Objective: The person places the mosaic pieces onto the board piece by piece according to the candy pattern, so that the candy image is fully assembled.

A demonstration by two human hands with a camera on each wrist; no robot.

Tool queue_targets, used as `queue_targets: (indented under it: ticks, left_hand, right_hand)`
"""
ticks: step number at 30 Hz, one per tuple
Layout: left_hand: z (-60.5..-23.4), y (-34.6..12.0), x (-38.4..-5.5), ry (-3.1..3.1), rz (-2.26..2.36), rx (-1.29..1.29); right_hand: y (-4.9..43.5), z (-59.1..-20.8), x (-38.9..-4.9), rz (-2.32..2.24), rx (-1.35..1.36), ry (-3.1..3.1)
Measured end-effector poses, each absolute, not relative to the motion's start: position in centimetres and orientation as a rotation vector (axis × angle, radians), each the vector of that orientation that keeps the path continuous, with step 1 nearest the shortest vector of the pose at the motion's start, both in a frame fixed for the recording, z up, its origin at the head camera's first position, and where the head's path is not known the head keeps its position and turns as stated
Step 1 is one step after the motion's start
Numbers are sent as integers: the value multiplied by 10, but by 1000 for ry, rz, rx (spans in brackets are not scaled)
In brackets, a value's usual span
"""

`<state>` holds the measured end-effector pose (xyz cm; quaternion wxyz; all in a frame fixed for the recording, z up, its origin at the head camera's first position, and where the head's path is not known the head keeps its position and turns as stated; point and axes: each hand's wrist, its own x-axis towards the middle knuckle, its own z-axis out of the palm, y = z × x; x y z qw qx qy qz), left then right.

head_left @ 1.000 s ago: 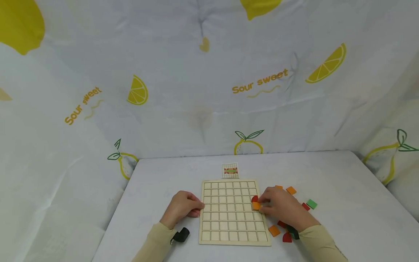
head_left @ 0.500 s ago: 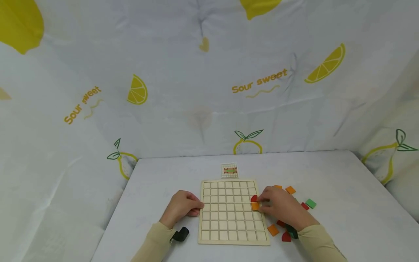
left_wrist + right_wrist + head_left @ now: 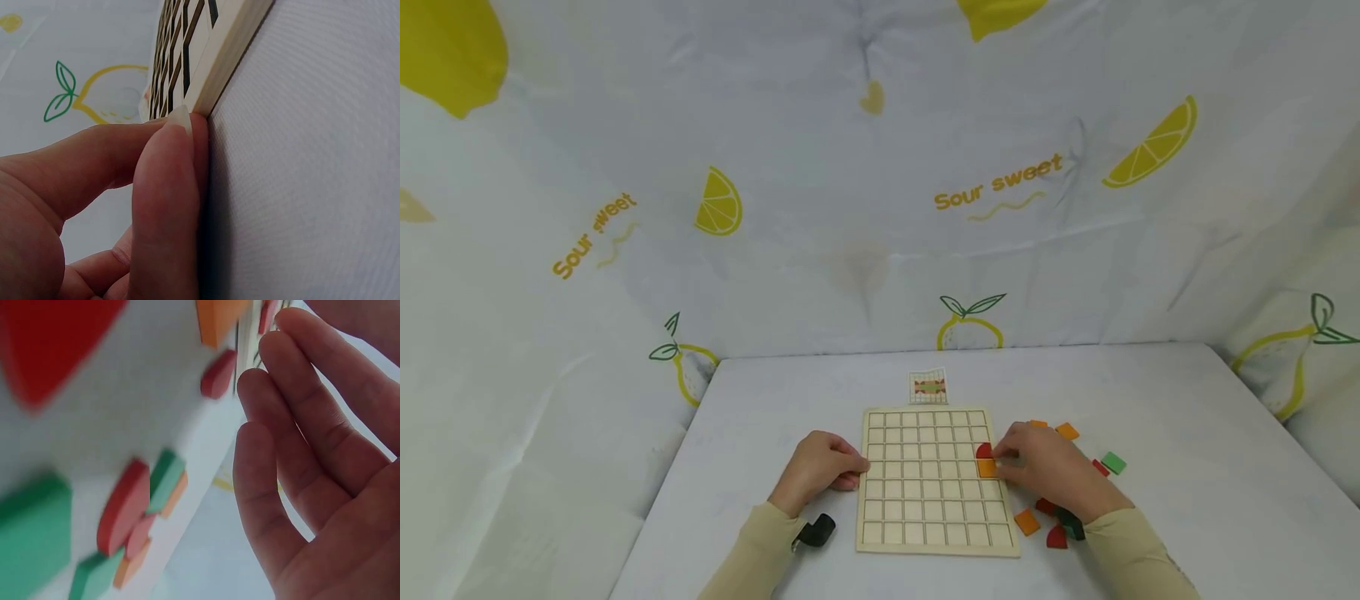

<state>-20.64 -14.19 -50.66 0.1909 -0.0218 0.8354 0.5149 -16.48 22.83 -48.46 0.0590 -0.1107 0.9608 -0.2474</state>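
A pale wooden grid board [image 3: 917,508] lies on the white table between both hands. My left hand [image 3: 818,465] pinches the board's left edge; in the left wrist view, thumb and forefinger meet at the board's side [image 3: 226,56]. At the right edge of the grid, a red quarter-round tile [image 3: 983,451] sits just above an orange square tile [image 3: 987,468], which lies square in its cell. My right hand [image 3: 1048,467] is beside these two tiles, its forefinger and thumb tips at their right side, apart from each other. Its other fingers [image 3: 256,469] extend loosely in the right wrist view.
Several loose tiles lie right of the board, including an orange one [image 3: 1027,522], a green one [image 3: 1114,462] and a red one [image 3: 1057,537]. A small pattern card [image 3: 928,387] stands behind the board. A black wrist camera [image 3: 817,530] is on the left wrist.
The orange tile, slightly askew one second ago, now lies straight in its cell. The right hand has barely moved; the left hand keeps its hold on the board's edge.
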Motion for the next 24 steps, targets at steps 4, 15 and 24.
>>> queue_targets:
  ticks: [4, 15, 24]
  left_hand:
    - [-505, -141, -206, 2347, 1440, -65]
    - [-499, -141, -206, 2333, 1432, -65]
    - [-503, -142, -207, 2324, 1421, -59]
  right_hand:
    - [242, -480, -166, -774, -283, 2932]
    - [283, -471, -167, -853, -120, 2900]
    - [308, -467, -157, -840, -10, 2901]
